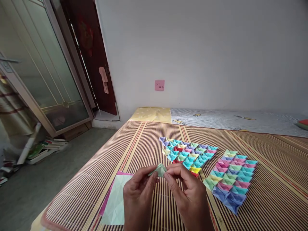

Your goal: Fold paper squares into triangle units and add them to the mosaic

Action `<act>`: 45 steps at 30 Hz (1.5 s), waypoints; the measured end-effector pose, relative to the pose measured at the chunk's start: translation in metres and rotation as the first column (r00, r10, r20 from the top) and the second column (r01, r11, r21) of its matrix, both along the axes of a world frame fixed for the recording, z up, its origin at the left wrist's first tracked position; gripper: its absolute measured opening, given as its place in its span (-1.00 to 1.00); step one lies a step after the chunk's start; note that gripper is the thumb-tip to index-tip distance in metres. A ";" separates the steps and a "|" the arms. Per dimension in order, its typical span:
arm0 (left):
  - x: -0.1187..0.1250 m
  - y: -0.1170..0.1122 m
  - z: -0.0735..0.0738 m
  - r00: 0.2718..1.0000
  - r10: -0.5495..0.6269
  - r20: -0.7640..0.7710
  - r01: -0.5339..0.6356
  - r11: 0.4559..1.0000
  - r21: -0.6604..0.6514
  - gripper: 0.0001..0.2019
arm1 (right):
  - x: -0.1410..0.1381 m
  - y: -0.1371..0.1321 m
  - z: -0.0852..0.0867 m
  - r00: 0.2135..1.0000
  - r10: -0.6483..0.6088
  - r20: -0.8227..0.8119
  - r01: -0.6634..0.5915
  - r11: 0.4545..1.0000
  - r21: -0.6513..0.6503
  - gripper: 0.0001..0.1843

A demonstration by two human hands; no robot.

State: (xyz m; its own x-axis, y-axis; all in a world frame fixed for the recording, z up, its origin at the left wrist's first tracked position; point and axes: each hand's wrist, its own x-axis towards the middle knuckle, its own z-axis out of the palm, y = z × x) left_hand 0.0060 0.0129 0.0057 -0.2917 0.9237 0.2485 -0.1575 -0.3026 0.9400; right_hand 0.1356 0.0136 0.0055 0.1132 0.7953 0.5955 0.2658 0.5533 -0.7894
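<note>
Matting spreads beneath the work, bearing one cluster of folded paper pieces beyond the hands and a second cluster to their right. A creased pale green sheet lies just beside the left hand, over a magenta sheet. Left and right hand mirror each other, fingers curled, pinches nearly closed, thumbs on the near side. Between their fingertips sits the small green fold, peak upward, long axis running hand to hand, neither hand clearly nearer
</note>
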 end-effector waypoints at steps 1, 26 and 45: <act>0.001 -0.001 0.000 1.000 0.015 -0.019 -0.015 1.000 0.012 -0.83 | 0.000 0.000 0.000 1.000 -0.007 -0.008 0.007 1.000 0.008 -0.85; 0.006 -0.003 0.002 0.999 0.002 0.055 0.001 0.998 -0.057 -0.83 | -0.008 -0.005 0.002 0.994 -0.101 -0.035 0.102 0.994 0.031 -0.83; -0.010 0.004 -0.002 0.938 -0.275 0.211 0.308 0.940 -0.146 -0.81 | 0.005 -0.003 0.007 0.977 0.176 0.120 -0.151 0.970 -0.188 -0.96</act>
